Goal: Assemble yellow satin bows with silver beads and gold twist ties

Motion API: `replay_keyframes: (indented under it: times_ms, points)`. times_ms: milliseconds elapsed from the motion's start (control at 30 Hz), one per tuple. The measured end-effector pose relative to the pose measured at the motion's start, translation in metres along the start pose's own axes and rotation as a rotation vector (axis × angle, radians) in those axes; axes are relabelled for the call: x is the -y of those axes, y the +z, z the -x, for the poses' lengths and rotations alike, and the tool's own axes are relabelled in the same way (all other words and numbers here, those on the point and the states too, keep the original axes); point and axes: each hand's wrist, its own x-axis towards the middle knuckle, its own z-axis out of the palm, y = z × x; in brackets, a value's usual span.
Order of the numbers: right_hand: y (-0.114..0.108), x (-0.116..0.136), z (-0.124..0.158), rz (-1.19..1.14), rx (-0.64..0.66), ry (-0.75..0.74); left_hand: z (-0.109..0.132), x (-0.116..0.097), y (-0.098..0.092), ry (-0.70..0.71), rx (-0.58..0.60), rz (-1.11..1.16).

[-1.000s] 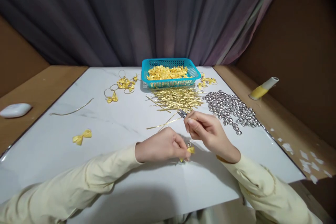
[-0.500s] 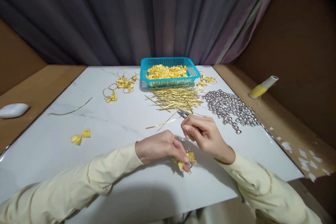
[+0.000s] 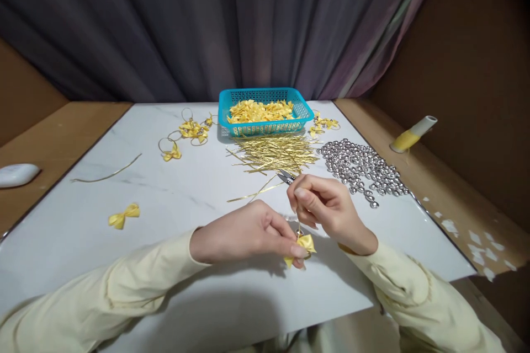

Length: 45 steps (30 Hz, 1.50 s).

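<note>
My left hand (image 3: 248,234) pinches a small yellow ribbon bow (image 3: 303,245) just above the white table (image 3: 165,204), near its front edge. A tiny silver bell shows at the top of the bow. My right hand (image 3: 327,209) is closed right above the bow, holding small thread snips (image 3: 286,177) whose grey tips stick out past the fingers, and it pinches something thin over the bow. Both wrists wear pale yellow sleeves.
A blue basket (image 3: 265,100) full of yellow bows stands at the back. Gold wire ties (image 3: 273,154) lie in a heap before it, silver bells (image 3: 362,168) to the right. Finished bows (image 3: 190,131) with loops lie back left, one loose bow (image 3: 123,215) at left.
My left hand has slid a little to the right and down with the bow. My right hand has dropped closer over it. The view has shifted slightly.
</note>
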Motion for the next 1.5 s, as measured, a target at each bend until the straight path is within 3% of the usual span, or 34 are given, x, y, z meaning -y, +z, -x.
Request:
replay_keyframes:
  times_ms: [400,867,1167,1500]
  points:
    - [-0.0013,0.0042,0.0027,0.011,-0.028,-0.005,0.0027,-0.004,0.0019,-0.084,-0.081,-0.118]
    - [-0.0025,0.0055,0.0036,-0.015,-0.031,-0.03,0.0033,-0.005,0.0012,-0.1,-0.057,-0.088]
    - [-0.0024,0.0057,0.0037,0.003,-0.029,-0.048,0.0027,-0.0055,-0.0016,0.005,-0.02,-0.058]
    - [-0.0092,0.0047,0.0031,0.247,-0.074,-0.2,-0.0007,-0.0028,-0.0042,0.003,-0.058,0.065]
